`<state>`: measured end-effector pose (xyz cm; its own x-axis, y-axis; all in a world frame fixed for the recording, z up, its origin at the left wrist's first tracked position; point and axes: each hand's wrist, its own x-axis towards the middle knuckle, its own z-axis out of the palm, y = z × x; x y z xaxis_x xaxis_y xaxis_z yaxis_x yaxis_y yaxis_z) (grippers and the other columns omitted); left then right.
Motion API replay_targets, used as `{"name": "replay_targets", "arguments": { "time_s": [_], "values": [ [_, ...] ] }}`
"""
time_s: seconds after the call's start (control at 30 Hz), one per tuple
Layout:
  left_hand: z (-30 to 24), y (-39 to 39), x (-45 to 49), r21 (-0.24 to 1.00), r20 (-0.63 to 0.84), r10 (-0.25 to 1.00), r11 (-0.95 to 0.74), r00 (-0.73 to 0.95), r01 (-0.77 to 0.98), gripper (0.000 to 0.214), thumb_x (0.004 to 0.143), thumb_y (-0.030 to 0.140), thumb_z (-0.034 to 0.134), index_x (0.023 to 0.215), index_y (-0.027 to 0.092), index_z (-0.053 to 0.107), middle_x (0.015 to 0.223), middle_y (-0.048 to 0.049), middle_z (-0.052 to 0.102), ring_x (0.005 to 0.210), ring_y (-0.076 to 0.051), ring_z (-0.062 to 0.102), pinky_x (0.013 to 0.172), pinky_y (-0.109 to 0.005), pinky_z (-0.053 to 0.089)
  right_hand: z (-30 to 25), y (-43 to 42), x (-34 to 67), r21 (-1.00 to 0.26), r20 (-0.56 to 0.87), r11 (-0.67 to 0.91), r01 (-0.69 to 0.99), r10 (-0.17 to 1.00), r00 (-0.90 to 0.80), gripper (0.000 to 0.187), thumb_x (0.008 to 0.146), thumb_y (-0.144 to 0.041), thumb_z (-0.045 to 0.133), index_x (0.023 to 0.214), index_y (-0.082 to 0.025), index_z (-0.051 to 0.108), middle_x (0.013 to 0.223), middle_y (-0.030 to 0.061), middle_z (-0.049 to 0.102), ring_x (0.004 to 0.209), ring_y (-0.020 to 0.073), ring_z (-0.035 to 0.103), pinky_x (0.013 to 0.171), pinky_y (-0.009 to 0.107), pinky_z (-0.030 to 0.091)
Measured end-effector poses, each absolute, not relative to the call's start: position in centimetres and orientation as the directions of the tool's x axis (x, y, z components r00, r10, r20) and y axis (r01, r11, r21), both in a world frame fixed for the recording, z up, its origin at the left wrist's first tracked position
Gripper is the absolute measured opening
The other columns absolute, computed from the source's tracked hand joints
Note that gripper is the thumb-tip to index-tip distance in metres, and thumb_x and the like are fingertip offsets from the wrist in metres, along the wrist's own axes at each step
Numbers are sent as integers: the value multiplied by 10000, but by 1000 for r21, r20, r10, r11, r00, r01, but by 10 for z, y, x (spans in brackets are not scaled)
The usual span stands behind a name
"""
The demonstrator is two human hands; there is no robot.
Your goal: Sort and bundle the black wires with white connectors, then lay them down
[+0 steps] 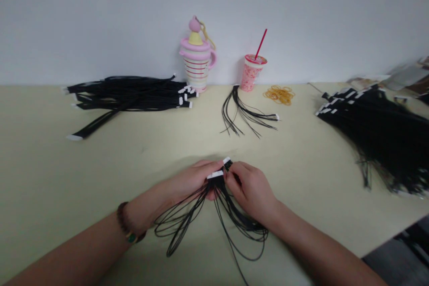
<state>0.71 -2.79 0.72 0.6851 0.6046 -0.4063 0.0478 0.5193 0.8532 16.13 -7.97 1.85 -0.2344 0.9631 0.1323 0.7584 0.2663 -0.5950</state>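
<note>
Between my hands, near the middle of the table, is a wire harness [216, 179] of thin black wires with two white connectors at its top. My left hand [192, 181], a beaded bracelet on its wrist, grips the connector end from the left, thumb along the top. With bent fingers pressed together, my right hand [251, 187] pinches at the wires beside the upper white connector [227, 160]; its fingertips partly cover what they hold. Loops of black wire [182, 228] hang below both hands toward the front edge.
Bundled harnesses [130, 94] lie at the back left. Loose black wires [239, 107] rest before a pink cup with a straw [250, 73] and a striped pink-lidded mug [196, 65]. Rubber bands [279, 94] lie farther right. A large heap of black harnesses [385, 134] covers the right side.
</note>
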Motion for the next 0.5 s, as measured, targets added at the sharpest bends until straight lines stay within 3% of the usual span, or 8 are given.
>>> {"name": "replay_targets", "arguments": {
  "time_s": [0.5],
  "values": [
    [6,-28,6,836,-420,595,547,685,38,320,805,470,524,767,153,550,586,19,530,426,-62,440,401,-179,351,18,-79,162,-588,158,280,758,960,-232,205,881,-229,392,731,-145,503,710,40,546,615,122,483,588,244,338]
  ]
}}
